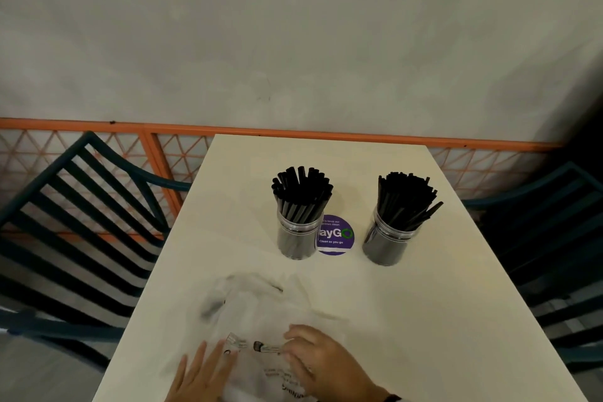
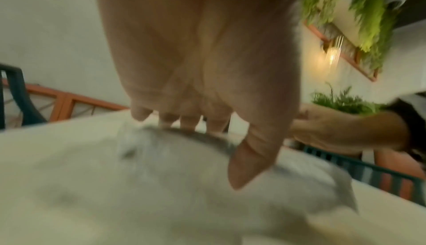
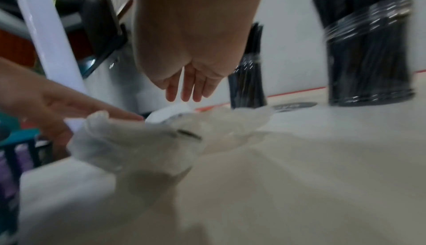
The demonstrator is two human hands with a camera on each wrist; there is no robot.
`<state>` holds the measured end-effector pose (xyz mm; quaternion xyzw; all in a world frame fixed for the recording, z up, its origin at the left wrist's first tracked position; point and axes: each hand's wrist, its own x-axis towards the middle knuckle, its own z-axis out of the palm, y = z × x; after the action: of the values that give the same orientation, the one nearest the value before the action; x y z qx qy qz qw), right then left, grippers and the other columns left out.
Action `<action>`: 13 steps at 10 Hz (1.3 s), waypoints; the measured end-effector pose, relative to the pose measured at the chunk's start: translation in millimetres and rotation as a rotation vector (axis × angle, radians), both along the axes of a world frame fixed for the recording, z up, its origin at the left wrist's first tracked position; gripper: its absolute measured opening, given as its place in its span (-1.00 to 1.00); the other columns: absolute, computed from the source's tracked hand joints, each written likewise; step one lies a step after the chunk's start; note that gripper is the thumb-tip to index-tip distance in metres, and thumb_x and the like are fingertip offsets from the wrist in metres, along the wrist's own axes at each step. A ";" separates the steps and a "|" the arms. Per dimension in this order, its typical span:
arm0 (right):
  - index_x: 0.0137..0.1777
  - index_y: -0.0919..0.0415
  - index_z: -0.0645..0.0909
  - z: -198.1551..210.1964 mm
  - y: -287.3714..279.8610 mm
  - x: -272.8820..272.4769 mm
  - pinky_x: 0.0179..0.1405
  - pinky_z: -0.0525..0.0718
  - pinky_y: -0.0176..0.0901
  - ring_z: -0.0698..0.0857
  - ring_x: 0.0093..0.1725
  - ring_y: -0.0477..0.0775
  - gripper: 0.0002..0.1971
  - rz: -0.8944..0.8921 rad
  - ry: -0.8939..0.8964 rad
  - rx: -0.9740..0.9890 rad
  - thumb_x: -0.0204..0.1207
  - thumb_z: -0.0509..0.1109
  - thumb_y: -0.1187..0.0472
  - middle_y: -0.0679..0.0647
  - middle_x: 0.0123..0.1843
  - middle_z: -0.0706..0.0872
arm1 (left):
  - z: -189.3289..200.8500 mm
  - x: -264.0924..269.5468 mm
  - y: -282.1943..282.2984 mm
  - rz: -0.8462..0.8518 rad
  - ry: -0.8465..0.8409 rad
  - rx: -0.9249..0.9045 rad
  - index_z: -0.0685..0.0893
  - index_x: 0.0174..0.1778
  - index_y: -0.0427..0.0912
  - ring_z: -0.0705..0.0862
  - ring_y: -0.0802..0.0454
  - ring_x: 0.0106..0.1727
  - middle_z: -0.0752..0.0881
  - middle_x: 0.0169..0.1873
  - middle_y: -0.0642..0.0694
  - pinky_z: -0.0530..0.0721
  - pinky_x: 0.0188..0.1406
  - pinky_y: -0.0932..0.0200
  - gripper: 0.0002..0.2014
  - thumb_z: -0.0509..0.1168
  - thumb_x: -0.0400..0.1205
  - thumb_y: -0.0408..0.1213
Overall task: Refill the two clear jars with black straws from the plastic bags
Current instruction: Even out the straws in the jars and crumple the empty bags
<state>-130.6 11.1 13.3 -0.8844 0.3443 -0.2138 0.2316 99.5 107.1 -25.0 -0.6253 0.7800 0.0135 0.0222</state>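
Two clear jars stand at the table's middle, the left jar (image 1: pixel 297 237) and the right jar (image 1: pixel 386 243), each packed with upright black straws (image 1: pixel 301 192). Crumpled whitish plastic bags (image 1: pixel 261 310) lie flat near the front edge; I see no straws in them. My left hand (image 1: pixel 207 367) lies flat on the bags with straight fingers (image 2: pixel 189 121). My right hand (image 1: pixel 311 357) rests on the bags beside it, fingers (image 3: pixel 187 88) straight and holding nothing. Its fingertips touch a wrinkled clear strip (image 1: pixel 267 347) of plastic. The views from both wrists are blurred.
A round purple sticker (image 1: pixel 337 235) lies between the jars. Dark slatted chairs stand at the left (image 1: pixel 81 222) and the right (image 1: pixel 554 238) of the cream table (image 1: pixel 424 320). An orange lattice rail (image 1: pixel 130 127) and a pale wall close the far side.
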 end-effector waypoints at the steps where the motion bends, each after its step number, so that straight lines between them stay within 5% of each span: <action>1: -0.01 -0.11 0.65 21.8 -11.4 -40.2 0.12 0.48 -0.63 0.62 0.08 -0.35 -0.72 -0.148 -0.170 0.077 0.59 0.13 -0.14 -0.27 0.00 0.69 | 47.6 4.3 0.4 0.035 0.255 0.167 -0.12 0.57 0.23 0.36 0.15 0.50 -0.25 0.61 0.26 -0.17 0.55 0.09 -0.32 -0.29 0.53 0.38; 2: -0.03 -0.16 0.63 41.2 -32.3 -91.1 -0.04 0.49 -0.64 0.65 -0.05 -0.37 -0.78 -0.296 -0.254 0.064 0.56 0.19 -0.16 -0.46 -0.07 0.63 | 104.6 9.2 -31.9 0.142 0.400 0.113 -0.34 0.17 0.81 0.41 0.14 0.48 -0.39 0.25 0.84 -0.20 0.45 0.42 -0.38 -0.18 0.26 0.62; 3: -0.09 -0.18 0.64 55.9 -56.7 -142.9 -0.15 0.50 -0.65 0.66 -0.13 -0.38 -0.86 -0.419 -0.289 0.000 0.47 0.25 -0.02 -0.39 -0.06 0.66 | 153.4 -9.2 -56.5 0.175 0.554 0.027 -0.20 0.16 0.85 0.37 0.31 0.45 0.39 0.27 0.71 0.25 0.52 0.20 -0.36 -0.17 0.14 0.67; 4: -0.10 -0.36 0.60 66.7 -78.2 -185.8 -0.10 0.53 -0.57 0.65 -0.06 -0.37 -0.87 -0.537 -0.295 0.069 0.34 0.36 -0.16 -0.37 -0.01 0.67 | 186.7 -55.9 -85.7 0.180 0.631 0.064 -0.18 0.18 0.85 0.38 0.59 0.29 0.38 0.25 0.71 0.40 0.25 0.54 -0.31 -0.10 0.11 0.68; 5: 0.15 -0.39 0.45 76.6 -100.7 -217.5 0.16 0.49 -0.34 0.59 0.16 -0.26 -0.42 -0.581 -0.245 0.268 0.10 0.44 -0.45 -0.34 0.08 0.65 | 202.9 -119.2 -120.7 0.194 0.751 0.054 -0.01 0.14 0.87 0.43 0.58 0.16 0.62 0.09 0.44 0.50 -0.06 0.67 -0.23 0.18 0.03 0.61; 6: 0.54 -0.13 0.12 82.0 -126.3 -236.5 0.38 0.33 -0.21 0.33 0.45 -0.11 0.07 -0.509 -0.127 0.458 0.05 0.54 -0.36 -0.24 0.37 0.37 | 188.0 -175.2 -151.0 0.249 0.870 0.087 0.23 0.33 0.50 0.64 0.27 -0.02 0.60 0.02 0.25 0.56 -0.16 0.56 -0.14 0.49 0.13 0.31; 7: 0.61 -0.04 -0.07 81.9 -150.3 -240.9 0.58 0.19 -0.09 0.10 0.61 -0.07 0.36 -0.453 -0.087 0.454 -0.18 0.40 -0.58 -0.17 0.56 0.21 | 162.3 -212.0 -180.1 0.257 0.963 0.122 0.14 0.52 0.14 0.60 0.24 0.15 0.50 0.21 0.31 0.56 -0.01 0.53 0.25 0.32 -0.11 0.58; 8: 0.62 -0.03 -0.13 86.0 -172.6 -232.0 0.62 0.16 -0.02 0.03 0.64 -0.04 0.45 -0.427 -0.097 0.440 -0.29 0.34 -0.65 -0.06 0.66 0.10 | 149.0 -236.9 -206.9 0.305 1.075 0.168 -0.02 0.59 0.06 0.50 0.17 0.32 0.40 0.45 0.10 0.51 0.25 0.38 0.34 0.47 -0.06 0.43; 9: 0.62 -0.03 -0.18 89.8 -192.6 -218.6 0.56 0.20 -0.12 0.11 0.60 -0.10 0.49 -0.388 -0.167 0.452 -0.31 0.45 -0.58 -0.06 0.62 0.17 | 141.4 -249.3 -236.2 0.318 1.126 0.184 -0.11 0.60 0.01 0.39 0.08 0.46 0.25 0.57 0.03 0.41 0.44 0.17 0.31 0.54 0.06 0.25; 10: 0.58 -0.16 -0.08 88.5 -210.6 -202.5 0.57 0.31 0.05 0.25 0.57 -0.08 0.38 -0.355 -0.255 0.432 -0.24 0.60 -0.45 -0.19 0.55 0.29 | 133.2 -250.4 -263.4 0.287 1.221 0.186 -0.04 0.56 0.07 0.33 0.12 0.52 0.30 0.54 0.06 0.35 0.47 0.20 0.23 0.62 0.09 0.09; 11: 0.37 -0.52 0.13 86.3 -223.6 -188.6 0.41 0.51 -0.15 0.50 0.39 -0.19 0.06 -0.266 -0.370 0.419 -0.14 0.66 -0.34 -0.40 0.33 0.51 | 127.5 -252.2 -285.4 0.215 1.274 0.203 0.06 0.49 0.11 0.39 0.26 0.45 0.43 0.37 0.20 0.42 0.27 0.50 0.17 0.68 0.07 -0.07; 12: 0.48 -0.48 -0.17 82.9 -228.9 -177.1 0.59 0.27 0.19 0.39 0.51 -0.15 0.18 -0.249 -0.352 0.449 0.01 0.61 -0.33 -0.36 0.47 0.35 | 123.6 -256.3 -302.1 0.134 1.338 0.247 -0.04 0.47 0.24 0.38 0.52 0.37 0.41 0.32 0.35 0.39 0.20 0.63 0.19 0.67 0.10 -0.12; 13: 0.45 -0.42 -0.03 78.2 -236.3 -172.5 0.49 0.46 0.10 0.50 0.42 -0.13 0.02 -0.281 -0.363 0.479 0.10 0.59 -0.21 -0.17 0.44 0.45 | 119.9 -260.0 -308.6 0.125 1.326 0.180 0.05 0.37 0.39 0.38 0.56 0.35 0.41 0.32 0.36 0.35 0.24 0.64 -0.03 0.60 0.26 -0.11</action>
<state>-303.0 -225.2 91.5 -0.6961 0.4565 -0.3105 0.4588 -160.5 -201.4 94.8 -0.5243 0.5867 0.4609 -0.4104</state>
